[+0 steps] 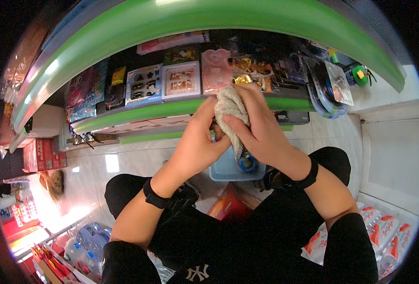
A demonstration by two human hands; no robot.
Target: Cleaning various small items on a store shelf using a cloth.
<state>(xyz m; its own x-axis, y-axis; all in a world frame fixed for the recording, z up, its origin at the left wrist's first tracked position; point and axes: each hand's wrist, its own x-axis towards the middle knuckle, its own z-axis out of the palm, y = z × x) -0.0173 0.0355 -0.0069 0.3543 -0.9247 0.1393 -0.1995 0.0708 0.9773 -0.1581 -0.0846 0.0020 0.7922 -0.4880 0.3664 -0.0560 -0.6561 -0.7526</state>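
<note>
A bunched, off-white knit cloth (232, 104) is between my two hands. My right hand (262, 124) grips it, with the thumb pressed on its front and the fingers around its far side. My left hand (202, 133) closes on the cloth's left edge; its fingertips are partly hidden. Below the cloth shows a round blue ribbed item (248, 163), partly covered; I cannot tell whether it hangs from my hands or lies lower. A light-blue plastic basin (218, 174) stands on the floor beneath, between my feet.
Ahead, a green-edged shelf (174, 110) holds boxed hair clips (144, 85), a pink heart-topped packet (216, 71) and other packaged goods. An upper green shelf edge (209, 17) overhangs it. Bottled-drink packs (89, 245) sit behind left, white-and-red packs (383, 230) behind right.
</note>
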